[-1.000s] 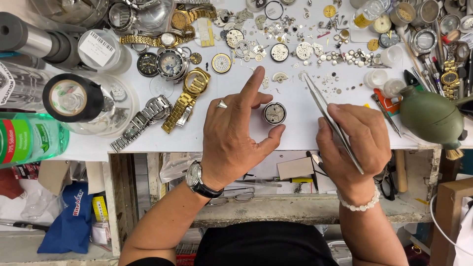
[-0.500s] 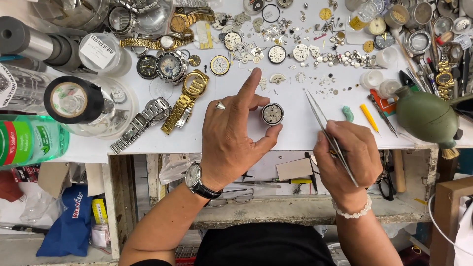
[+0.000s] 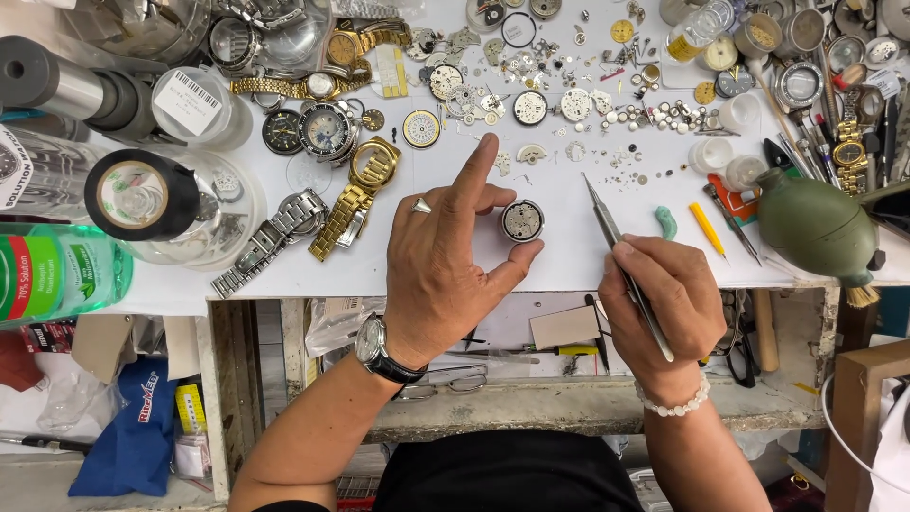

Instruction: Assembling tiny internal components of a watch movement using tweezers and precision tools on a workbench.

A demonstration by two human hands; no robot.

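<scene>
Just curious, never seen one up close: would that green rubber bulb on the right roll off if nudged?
Probably it would wobble: the green bulb is rounded and lies on its side at the table edge. It looks soft and hollow, so likely light.

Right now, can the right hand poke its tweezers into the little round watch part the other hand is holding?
Probably yes. The right hand holds the tweezers with the tip aimed up the white table, beside the round watch movement. Only bare table lies between. The left hand grips its edge, leaving its face uncovered.
</scene>
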